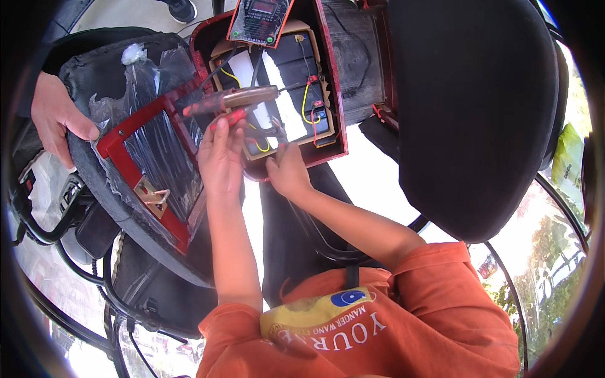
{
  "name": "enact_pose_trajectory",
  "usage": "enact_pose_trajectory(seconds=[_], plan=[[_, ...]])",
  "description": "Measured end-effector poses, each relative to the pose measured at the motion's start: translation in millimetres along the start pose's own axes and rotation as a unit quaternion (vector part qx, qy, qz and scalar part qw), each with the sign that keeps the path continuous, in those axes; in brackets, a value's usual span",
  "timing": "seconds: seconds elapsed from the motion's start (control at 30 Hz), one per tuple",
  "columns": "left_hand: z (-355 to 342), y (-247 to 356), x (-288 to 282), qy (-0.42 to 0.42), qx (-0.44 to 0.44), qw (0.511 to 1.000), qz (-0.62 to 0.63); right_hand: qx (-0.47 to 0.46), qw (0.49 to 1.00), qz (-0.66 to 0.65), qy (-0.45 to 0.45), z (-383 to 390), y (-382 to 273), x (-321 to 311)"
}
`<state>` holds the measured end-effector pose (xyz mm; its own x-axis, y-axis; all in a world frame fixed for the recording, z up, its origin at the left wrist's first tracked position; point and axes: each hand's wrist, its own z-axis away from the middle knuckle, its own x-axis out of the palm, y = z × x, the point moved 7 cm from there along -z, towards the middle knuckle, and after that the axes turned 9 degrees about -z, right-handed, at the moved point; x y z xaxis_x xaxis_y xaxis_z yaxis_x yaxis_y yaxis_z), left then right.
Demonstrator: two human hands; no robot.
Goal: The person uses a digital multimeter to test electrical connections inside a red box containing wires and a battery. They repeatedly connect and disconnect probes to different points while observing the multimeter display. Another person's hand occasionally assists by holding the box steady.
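My left hand (pixel 222 154) is closed at the near left of a dark red open box (pixel 336 88), pinching a red-handled piece (pixel 237 115). My right hand (pixel 288 169) is closed at the box's near edge, on a thin item just above its fingertips that is too unclear to name. Above my left fingers lies a blurred brownish tool or clamp (pixel 247 96). The box holds dark battery blocks (pixel 292 63) with yellow and red wires (pixel 305 101) and white strips (pixel 287 104). A handheld device with a screen (pixel 261 22) sits on the box's far end.
An upturned padded seat (pixel 82 85) with a red metal frame (pixel 123 142) lies left, held by another person's hand (pixel 60 113). A large black cushion (pixel 469 120) stands right. Black tubing (pixel 47 230) runs below. A shoe (pixel 181 9) shows at the top.
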<state>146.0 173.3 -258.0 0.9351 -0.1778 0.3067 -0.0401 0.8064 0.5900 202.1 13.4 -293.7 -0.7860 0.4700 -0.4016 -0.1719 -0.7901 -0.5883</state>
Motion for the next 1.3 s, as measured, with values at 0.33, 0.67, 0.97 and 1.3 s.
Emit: enact_pose_trajectory(seconds=[0.33, 0.67, 0.97, 1.3], plan=[[-14.6, -44.0, -16.0, 0.071, 0.105, 0.982, -0.143, 0.040, 0.998, -0.011, -0.053, -1.3, -15.1, 1.3], [-33.4, -67.4, -20.9, 0.022, 0.131, 0.973, -0.187, -0.005, 0.994, -0.081, -0.073, -2.1, -2.6, 2.9], [-47.9, -72.6, -24.3, 0.025, 0.119, 0.975, -0.183, 0.032, 0.970, -0.221, -0.093, -9.3, 11.2, 12.2], [-38.9, -9.1, 2.8, 0.035, 0.134, 0.980, -0.146, 0.048, 0.937, -0.328, -0.110, 13.8, -51.1, 9.0]])
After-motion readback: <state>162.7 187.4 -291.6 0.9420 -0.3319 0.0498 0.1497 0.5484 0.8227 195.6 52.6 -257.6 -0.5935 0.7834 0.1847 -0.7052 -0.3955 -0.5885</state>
